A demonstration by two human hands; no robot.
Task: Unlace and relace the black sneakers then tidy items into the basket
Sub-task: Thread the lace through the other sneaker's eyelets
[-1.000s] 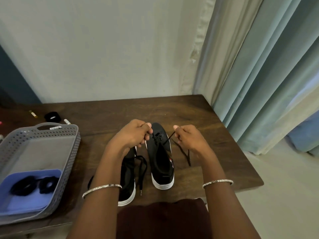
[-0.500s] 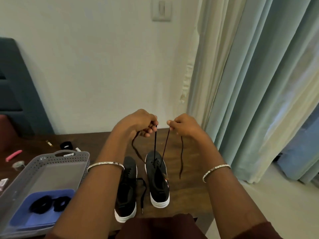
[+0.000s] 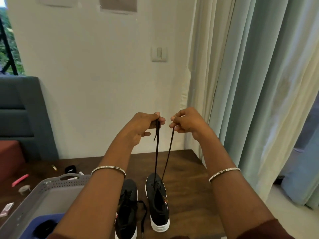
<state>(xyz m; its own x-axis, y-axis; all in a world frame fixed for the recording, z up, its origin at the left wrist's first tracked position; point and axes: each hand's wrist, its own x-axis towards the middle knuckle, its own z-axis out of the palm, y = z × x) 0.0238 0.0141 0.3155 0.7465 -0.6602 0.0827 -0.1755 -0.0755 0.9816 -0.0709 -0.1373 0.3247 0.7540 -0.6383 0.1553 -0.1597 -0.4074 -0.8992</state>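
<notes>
Two black sneakers with white soles stand side by side on the brown table. From the right sneaker (image 3: 158,203) a black lace (image 3: 156,152) runs up in two taut strands. My left hand (image 3: 145,125) pinches one strand end high above the shoe. My right hand (image 3: 185,122) pinches the other strand beside it. The left sneaker (image 3: 126,211) has its lace lying loose over its side. The grey perforated basket (image 3: 51,183) sits at lower left, partly hidden by my left forearm.
Inside the basket lies a blue tray (image 3: 43,219) with a black scrunchie (image 3: 44,228). Behind and left of the basket lie a black hair tie (image 3: 70,169), a pink item (image 3: 19,180), a tape roll (image 3: 24,189) and small tubes. Curtains (image 3: 259,83) hang right of the table (image 3: 186,200).
Both hands have risen high above the right sneaker, drawing the two lace strands up long and taut. The camera has tilted up toward the wall.
</notes>
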